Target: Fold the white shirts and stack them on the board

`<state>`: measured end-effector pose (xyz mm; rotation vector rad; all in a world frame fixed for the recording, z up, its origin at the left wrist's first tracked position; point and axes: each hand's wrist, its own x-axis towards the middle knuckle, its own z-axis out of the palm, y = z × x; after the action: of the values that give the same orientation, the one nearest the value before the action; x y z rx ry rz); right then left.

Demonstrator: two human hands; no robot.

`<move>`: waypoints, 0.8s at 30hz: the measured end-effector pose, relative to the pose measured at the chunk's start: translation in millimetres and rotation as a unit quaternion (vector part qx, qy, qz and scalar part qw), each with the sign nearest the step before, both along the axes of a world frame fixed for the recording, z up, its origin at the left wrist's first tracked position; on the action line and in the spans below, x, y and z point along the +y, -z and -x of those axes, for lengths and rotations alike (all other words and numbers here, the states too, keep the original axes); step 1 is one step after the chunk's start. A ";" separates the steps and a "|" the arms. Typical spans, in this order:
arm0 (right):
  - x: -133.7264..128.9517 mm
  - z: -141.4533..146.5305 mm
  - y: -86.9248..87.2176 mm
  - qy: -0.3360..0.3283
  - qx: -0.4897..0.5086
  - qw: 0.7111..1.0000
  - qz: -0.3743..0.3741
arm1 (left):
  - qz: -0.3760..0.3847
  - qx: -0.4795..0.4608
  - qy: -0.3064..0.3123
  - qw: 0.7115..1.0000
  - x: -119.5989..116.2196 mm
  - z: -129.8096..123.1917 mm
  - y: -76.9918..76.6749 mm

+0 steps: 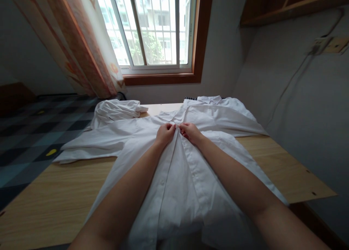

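Observation:
A white button-up shirt [144,133] lies spread on a wooden board, its front panels parted below the hands and its lower end hanging over the near edge. Just below the collar, my left hand [165,133] pinches the edge of the left front panel. My right hand [190,131] pinches the right panel's edge close beside it, fingertips almost touching. Small buttons run down the shirt front. Whether a button is between the fingers is too small to tell.
Beneath the shirt is the wooden board [275,159]. A crumpled white cloth [116,110] sits at the back left, another folded white shirt [209,99] at the back right. A checked bedspread [32,133] lies left, under a curtain [79,39]. A cable [289,83] hangs on the right wall.

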<state>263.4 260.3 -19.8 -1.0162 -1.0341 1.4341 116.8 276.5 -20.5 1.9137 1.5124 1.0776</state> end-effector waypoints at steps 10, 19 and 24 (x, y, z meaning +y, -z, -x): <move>0.6 4.3 1.3 0.037 -0.031 0.999 -0.011 | 0.035 -0.060 0.016 0.997 6.2 2.0 3.7; -4.0 1.5 -3.2 -0.014 -0.017 1.000 0.004 | 0.072 -0.094 0.024 0.993 3.5 2.7 3.6; -6.9 2.5 -7.5 -0.008 -0.016 0.999 0.028 | 0.080 -0.108 0.030 0.991 2.9 2.1 3.3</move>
<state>260.8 253.4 -12.3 -1.0750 -1.0325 1.4719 114.8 279.4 -23.8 1.6659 1.3698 1.0652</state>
